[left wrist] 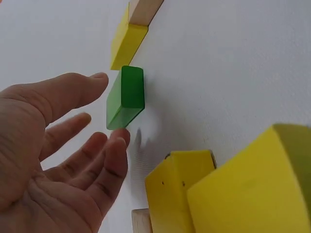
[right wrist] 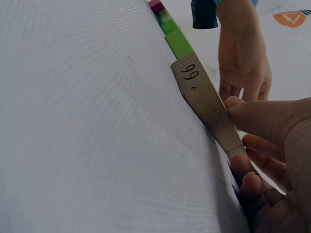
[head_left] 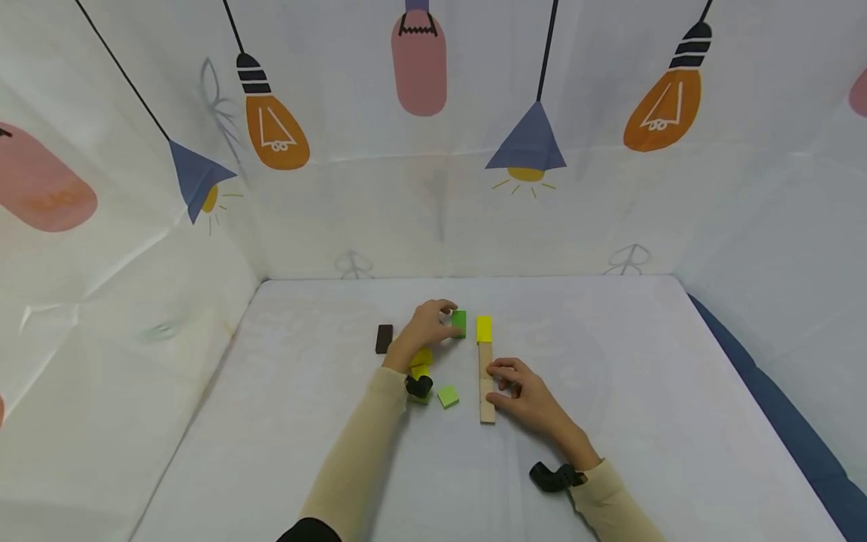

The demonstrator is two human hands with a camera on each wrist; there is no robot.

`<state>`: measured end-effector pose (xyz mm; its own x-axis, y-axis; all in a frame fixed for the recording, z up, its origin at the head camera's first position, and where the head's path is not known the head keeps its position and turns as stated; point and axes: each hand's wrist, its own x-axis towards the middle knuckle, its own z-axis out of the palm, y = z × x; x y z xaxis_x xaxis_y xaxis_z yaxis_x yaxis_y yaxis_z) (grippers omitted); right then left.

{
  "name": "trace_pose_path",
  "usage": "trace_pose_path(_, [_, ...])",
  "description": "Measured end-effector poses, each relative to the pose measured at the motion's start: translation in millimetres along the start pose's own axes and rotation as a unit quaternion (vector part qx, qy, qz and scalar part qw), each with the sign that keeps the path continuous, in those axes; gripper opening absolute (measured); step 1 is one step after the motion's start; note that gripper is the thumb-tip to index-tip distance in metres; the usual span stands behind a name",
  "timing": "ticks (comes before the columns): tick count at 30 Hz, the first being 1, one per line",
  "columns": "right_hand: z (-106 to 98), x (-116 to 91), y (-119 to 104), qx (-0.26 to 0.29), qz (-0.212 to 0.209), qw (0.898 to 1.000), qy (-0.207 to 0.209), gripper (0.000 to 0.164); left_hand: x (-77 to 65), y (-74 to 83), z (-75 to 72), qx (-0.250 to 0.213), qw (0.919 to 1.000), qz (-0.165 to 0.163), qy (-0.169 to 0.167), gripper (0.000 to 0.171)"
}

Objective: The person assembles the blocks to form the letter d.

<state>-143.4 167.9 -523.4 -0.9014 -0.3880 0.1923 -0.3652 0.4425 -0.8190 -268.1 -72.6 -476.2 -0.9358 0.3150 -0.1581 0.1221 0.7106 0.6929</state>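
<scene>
My left hand [head_left: 428, 325] is at a green block [head_left: 459, 324], thumb and fingertips spread around its near side. In the left wrist view this green block [left wrist: 132, 87] stands on edge, with a fingertip right at its lower end. My right hand [head_left: 531, 397] touches the side of a straight row of plain wooden blocks [head_left: 486, 391] with its thumb and fingertips. The right wrist view shows engraved digits on the end of a wooden block [right wrist: 189, 73]. A yellow block [head_left: 484, 329] continues the row at its far end.
A dark brown block [head_left: 384, 339] lies left of my left hand. Yellow blocks [head_left: 421, 364] sit under my left wrist, partly hidden. A light green block [head_left: 448, 397] lies nearer, between both arms. The white table meets printed cloth walls at the back and left.
</scene>
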Motion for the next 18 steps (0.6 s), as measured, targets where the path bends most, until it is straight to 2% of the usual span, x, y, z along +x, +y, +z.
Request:
trace_pose_path(5, [1.9, -0.4, 2.5, 0.001, -0.007, 1.0, 0.004, 0.044, 6.9, -1.4, 2.4, 0.023, 0.9995, 0.014, -0.014, 0.051])
trace_pose_path(18, [1.9, 0.2, 3.2, 0.001, -0.004, 1.0, 0.005, 0.044, 14.4, -6.8, 7.7, -0.028, 0.9996, 0.005, 0.01, 0.05])
